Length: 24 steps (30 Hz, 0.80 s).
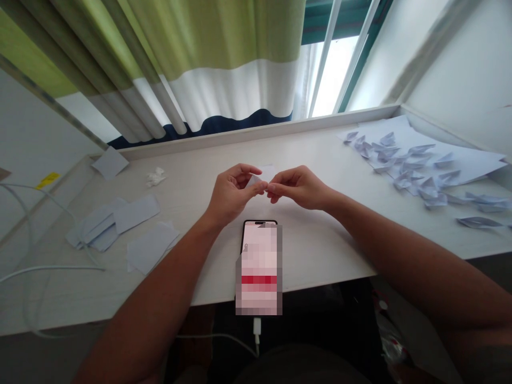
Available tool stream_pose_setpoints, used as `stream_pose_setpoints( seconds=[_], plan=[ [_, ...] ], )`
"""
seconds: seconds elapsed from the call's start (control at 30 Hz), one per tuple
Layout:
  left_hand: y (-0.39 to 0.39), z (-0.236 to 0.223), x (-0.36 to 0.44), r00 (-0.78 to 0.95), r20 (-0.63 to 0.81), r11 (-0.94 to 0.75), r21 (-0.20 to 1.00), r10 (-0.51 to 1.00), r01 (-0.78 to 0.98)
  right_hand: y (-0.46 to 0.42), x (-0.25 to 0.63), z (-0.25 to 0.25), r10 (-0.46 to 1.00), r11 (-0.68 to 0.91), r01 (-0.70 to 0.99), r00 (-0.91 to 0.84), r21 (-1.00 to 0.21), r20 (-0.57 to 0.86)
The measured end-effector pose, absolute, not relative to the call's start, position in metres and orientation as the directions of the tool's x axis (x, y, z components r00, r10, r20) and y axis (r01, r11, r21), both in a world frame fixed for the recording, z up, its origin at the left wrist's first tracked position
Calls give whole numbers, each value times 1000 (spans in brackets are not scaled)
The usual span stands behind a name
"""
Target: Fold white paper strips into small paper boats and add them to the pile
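Above the desk's middle, my left hand (230,196) is closed on a small piece of white folded paper (253,181), gripped between thumb and fingers. Most of that paper is hidden by the fingers. My right hand (302,188) meets it from the right, its thumb and index finger pinched at the paper's edge against the left fingertips. Just behind the hands, a pale sheet of paper (266,169) lies on the desk, partly covered. Below them a phone (259,261) with a partly blurred screen sticks out over the desk's front edge.
Many folded paper shapes (408,165) lie on large white sheets (468,152) at the right. Loose paper pieces (138,212), a crumpled tissue (156,177) and white cables (52,268) are at the left. A charging cable (257,328) hangs from the phone. Curtains (240,80) hang behind the desk (320,253).
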<state>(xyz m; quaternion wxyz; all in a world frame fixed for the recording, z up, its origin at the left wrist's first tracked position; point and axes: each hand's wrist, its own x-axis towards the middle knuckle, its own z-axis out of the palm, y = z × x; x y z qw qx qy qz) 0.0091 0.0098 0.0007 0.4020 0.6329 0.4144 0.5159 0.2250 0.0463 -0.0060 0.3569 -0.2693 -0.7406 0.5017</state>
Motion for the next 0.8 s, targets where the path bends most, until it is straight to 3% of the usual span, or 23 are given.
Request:
stream_pose_setpoints(
  seconds=[0.23,0.43,0.6,0.8],
  plan=[
    [22,-7,6,-85,473,-467,881,877,80,52,225,-5,839,429,-21,-361,-903,407],
    [21,-11,9,-190,548,-532,836,814,134,52,221,-7,851,427,-34,-324,-904,414],
    [17,-12,9,-226,530,-492,846,817,207,50,221,-7,845,435,-9,-341,-900,412],
    [17,-9,9,-230,454,-425,890,861,163,50,219,-8,848,437,-19,-323,-899,419]
  ],
)
